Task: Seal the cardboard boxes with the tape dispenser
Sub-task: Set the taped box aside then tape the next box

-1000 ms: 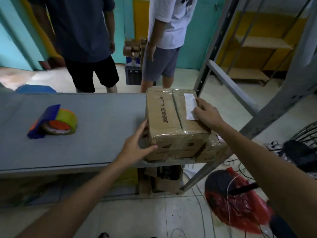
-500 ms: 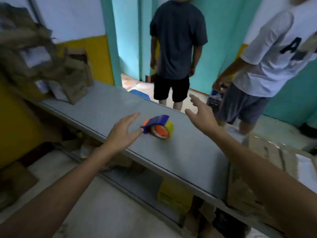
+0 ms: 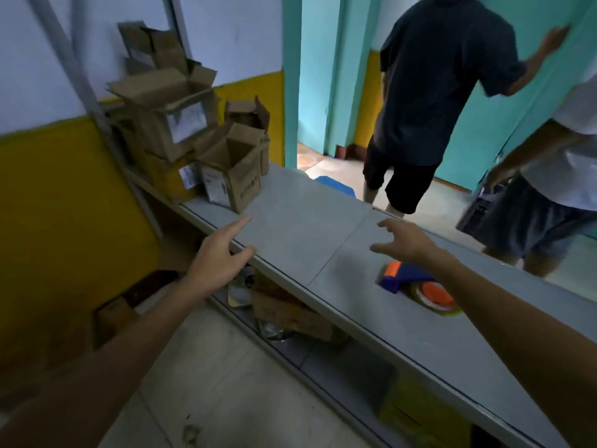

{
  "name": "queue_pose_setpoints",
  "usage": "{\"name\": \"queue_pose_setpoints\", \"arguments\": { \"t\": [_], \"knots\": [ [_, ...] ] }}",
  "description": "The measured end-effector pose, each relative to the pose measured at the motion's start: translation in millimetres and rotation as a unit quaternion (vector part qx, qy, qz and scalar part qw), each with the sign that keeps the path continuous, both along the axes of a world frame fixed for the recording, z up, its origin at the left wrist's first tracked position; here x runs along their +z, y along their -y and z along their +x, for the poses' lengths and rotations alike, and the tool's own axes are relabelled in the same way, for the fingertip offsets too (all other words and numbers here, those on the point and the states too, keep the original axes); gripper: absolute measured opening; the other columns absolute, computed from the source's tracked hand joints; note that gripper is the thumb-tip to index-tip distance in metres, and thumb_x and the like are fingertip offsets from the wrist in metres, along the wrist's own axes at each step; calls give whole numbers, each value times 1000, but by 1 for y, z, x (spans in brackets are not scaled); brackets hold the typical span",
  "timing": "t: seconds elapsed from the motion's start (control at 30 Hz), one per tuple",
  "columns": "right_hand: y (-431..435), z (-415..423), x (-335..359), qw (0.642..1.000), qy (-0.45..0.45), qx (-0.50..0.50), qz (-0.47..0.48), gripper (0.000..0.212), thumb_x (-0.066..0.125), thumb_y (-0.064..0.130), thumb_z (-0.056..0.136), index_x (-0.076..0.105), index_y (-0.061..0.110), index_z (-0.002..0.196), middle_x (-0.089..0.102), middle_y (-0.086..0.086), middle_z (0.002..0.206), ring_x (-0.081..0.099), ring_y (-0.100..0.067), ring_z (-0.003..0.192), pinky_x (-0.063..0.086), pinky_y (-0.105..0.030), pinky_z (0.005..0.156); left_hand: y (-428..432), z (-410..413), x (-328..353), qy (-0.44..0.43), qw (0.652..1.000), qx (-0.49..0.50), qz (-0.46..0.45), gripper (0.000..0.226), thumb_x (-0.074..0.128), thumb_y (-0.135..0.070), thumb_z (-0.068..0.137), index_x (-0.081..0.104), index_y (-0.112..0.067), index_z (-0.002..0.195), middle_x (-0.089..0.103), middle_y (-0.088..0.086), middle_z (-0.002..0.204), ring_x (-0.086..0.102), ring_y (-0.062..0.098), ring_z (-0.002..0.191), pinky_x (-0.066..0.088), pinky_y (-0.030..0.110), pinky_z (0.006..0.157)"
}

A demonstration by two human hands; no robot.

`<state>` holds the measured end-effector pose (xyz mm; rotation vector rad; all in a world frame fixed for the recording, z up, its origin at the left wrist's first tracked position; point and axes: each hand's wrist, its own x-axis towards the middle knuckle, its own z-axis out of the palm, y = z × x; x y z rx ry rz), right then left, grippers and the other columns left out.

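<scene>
Our left hand (image 3: 219,258) and right hand (image 3: 408,242) are held well apart above the surface (image 3: 290,231), and both are empty. The left has its forefinger stretched forward and its thumb out, over the near edge. The right has its fingers spread and loosely bent. We cannot tell whether either hand touches the surface.

The dispenser (image 3: 416,284) lies on the surface just behind the right hand, close under the wrist and partly covered by the forearm, well to the right of the left hand. It is blurred, but we make out a blue plastic body, an orange hub and a round roll of pale yellowish tape.

The boxes (image 3: 171,124) stand ahead of the left hand, well beyond its fingertips. They are brown corrugated cardboard, stacked untidily, with top flaps standing open and white labels on several sides.

The surface is a long, smooth, matte grey slab with a seam crossing it between the two hands. Below the left hand, crumpled cardboard lies on a lower shelf (image 3: 349,360). Beyond the right hand stand a person in dark (image 3: 433,92) and a person in white (image 3: 578,156).
</scene>
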<state>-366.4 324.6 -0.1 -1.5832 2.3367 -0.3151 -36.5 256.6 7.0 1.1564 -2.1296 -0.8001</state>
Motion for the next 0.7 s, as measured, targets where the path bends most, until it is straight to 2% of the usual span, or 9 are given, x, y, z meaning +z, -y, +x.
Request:
{"name": "queue_pose_setpoints", "arguments": {
  "t": [0.13,0.27,0.33,0.47,0.57,0.7],
  "knots": [
    [-9,-29,-26,987,-89,-12,135,82,70,50,77,30,22,143,43,-11,139,39,-30,126,35,-48,103,20,-31,-20,11,998,-53,38,56,60,-18,90,39,-18,142,39,-2,146,32,4,128,24,15,101],
    [-20,-53,-41,938,-224,14,265,95,72,51,73,17,29,147,35,-12,141,31,-33,131,27,-55,105,29,-75,-34,8,993,-115,32,57,61,-20,89,39,-20,141,40,-2,143,35,9,131,21,14,102],
    [-24,-64,-48,926,-248,25,285,88,69,44,76,17,32,146,37,-12,137,34,-33,127,31,-54,103,37,-90,-40,-1,992,-125,34,55,62,-19,89,40,-19,140,42,-1,143,36,9,130,23,14,102],
    [-15,-72,-50,920,-253,62,293,61,59,37,84,33,34,139,48,-7,121,48,-27,110,43,-39,90,63,-106,-49,5,989,-140,45,53,60,-18,89,42,-18,139,43,-2,141,35,1,122,21,9,98],
    [18,-61,-32,915,-257,120,287,40,56,38,84,53,30,123,57,-2,110,55,-22,99,46,-33,79,86,-111,-51,0,990,-137,32,51,61,-16,88,45,-17,137,45,0,140,39,5,123,22,6,95],
    [68,-29,-15,883,-303,177,311,28,60,43,84,65,22,102,60,-2,95,57,-21,84,43,-28,65,114,-101,-47,-1,993,-113,19,50,62,-15,88,47,-16,136,47,2,138,42,14,127,21,3,91]
  ]
}}
